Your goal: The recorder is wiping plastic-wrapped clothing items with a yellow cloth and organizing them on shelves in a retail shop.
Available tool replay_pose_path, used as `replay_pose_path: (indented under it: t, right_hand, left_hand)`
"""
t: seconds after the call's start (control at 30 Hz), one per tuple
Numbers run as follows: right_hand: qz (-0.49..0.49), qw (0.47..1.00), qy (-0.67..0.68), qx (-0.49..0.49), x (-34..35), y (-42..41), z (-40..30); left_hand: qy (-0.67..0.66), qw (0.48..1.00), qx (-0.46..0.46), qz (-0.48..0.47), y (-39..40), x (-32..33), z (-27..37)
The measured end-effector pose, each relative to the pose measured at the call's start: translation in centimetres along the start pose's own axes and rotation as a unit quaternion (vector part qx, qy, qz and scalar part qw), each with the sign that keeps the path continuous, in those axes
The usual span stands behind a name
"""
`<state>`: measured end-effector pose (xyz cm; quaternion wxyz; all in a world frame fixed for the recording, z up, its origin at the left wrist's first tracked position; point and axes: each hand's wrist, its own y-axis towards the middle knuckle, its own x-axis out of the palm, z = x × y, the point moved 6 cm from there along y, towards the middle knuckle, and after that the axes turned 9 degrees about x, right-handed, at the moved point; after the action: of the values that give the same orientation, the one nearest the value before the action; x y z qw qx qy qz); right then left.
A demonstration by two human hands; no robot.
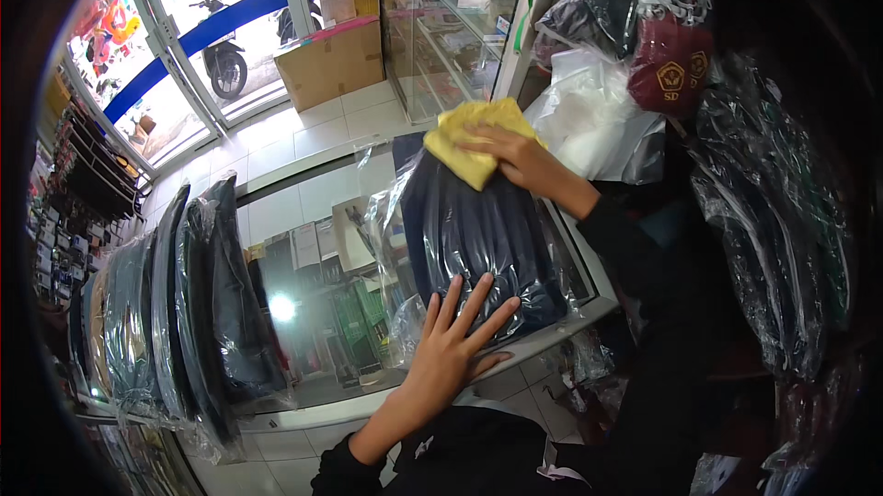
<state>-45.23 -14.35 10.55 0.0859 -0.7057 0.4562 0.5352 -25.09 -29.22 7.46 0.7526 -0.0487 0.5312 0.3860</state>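
Observation:
A dark navy pleated garment in a clear plastic bag [476, 234] lies on the glass counter [290, 330]. My left hand [455, 344] rests with fingers spread on the near end of the bag, its thumb by the counter's metal edge. On the far end, my right hand [514, 154] presses a yellow cloth [476, 130] flat against the bag, with fingers laid over the cloth. Part of the bag's loose plastic spreads to the left of the garment.
Bagged dark garments [227, 303] stand in a row on the counter at left. White plastic bags [586, 116] and a maroon bagged item [669, 68] are at upper right, above hanging bagged clothes [766, 220]. A cardboard box [331, 64] stands by the glass doors.

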Motion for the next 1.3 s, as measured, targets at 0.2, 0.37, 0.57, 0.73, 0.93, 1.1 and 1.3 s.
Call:
replay_pose_path:
  t: [0.2, 0.37, 0.57, 0.73, 0.93, 1.1, 1.3]
  right_hand:
    - [0.064, 0.987, 0.056, 0.133, -3.4, -0.4, -3.1]
    - [-0.083, 0.993, -0.031, 0.084, -2.4, -7.8, -11.1]
    - [-0.043, 0.993, -0.072, 0.084, -0.5, -11.5, -9.2]
    - [-0.019, 0.983, -0.103, 0.153, -1.9, -9.1, -7.9]
    - [0.031, 0.991, -0.086, -0.094, 0.4, 0.1, -12.9]
    - [-0.012, 0.943, -0.13, -0.306, 9.0, 3.9, -18.7]
    - [-0.152, 0.966, -0.078, -0.192, 9.4, 2.1, -17.6]
  left_hand:
    - [0.0, 1.0, -0.013, -0.025, -0.4, -1.0, -0.2]
    - [-0.033, 0.997, -0.056, 0.036, -0.6, -1.4, -0.3]
    - [0.058, 0.997, -0.047, -0.015, -0.3, -0.7, -0.2]
    - [0.075, 0.996, -0.036, -0.021, -0.5, -0.6, -0.5]
    - [0.044, 0.998, -0.026, -0.021, -0.6, -0.6, 0.3]
    - [0.06, 0.998, 0.0, -0.005, -0.6, -0.6, 0.5]
    - [0.072, 0.997, -0.005, -0.031, -1.4, -1.6, 0.2]
